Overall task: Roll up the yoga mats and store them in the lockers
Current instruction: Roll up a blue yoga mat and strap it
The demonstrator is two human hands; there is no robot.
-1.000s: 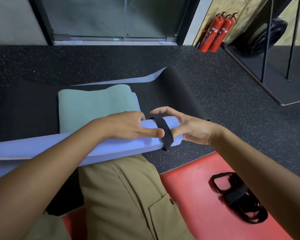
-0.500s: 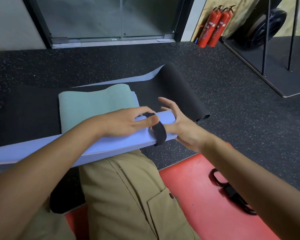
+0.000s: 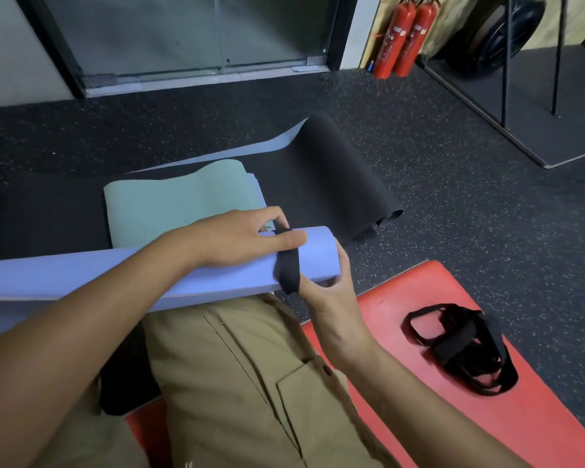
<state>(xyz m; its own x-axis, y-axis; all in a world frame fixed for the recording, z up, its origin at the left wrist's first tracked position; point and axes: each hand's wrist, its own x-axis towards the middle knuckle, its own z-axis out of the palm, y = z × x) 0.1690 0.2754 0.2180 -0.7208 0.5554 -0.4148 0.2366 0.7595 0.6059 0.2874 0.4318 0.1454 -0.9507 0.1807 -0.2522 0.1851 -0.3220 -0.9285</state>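
Both hands on the rolled blue mat (image 3: 122, 278), working a black strap (image 3: 289, 268) round its right end.

Left hand (image 3: 237, 241) lies over the top of the roll, thumb pressing the strap down against the mat, fingers curled over the far side. Right hand (image 3: 328, 292) cups the roll's end from below, fingers curled round the edge and pinching the strap's lower part; exact grip looks like thumb and forefinger, hard to tell. Roll lies across the person's lap, over tan trousers (image 3: 250, 383), running off left. Beyond it on the dark floor: a folded green mat (image 3: 179, 201) on a flat black mat (image 3: 338, 177), whose right end curls. Near right, a red mat (image 3: 402, 298) with a pile of loose black straps (image 3: 463, 346) on it. Far right, two red fire extinguishers (image 3: 402, 35) against the wall.
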